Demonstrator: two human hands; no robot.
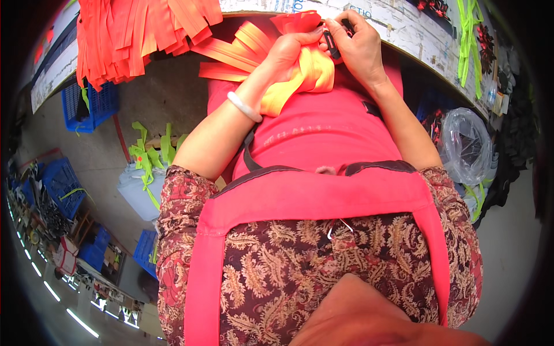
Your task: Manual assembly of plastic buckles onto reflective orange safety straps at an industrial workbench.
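Note:
My left hand [287,51], with a pale bangle [244,107] on its wrist, is closed on orange fabric strips [311,69]. They hang over the lap of my pink apron [323,138], and some of their ends fan out to the left. Close beside it, my right hand [360,51] pinches a small black slotted piece [331,44], perhaps a plastic fitting, against the ends of the strips. The fingertips of both hands nearly meet there. Exactly how the black piece and the strips join is too small to make out.
A thick bunch of orange strips [133,40] hangs over the edge of the worktable [415,34]. Green strips [468,46] hang at its right. Below stand a blue crate [95,106], a pale bin [138,190] with green strips, and a clear plastic bag [466,147].

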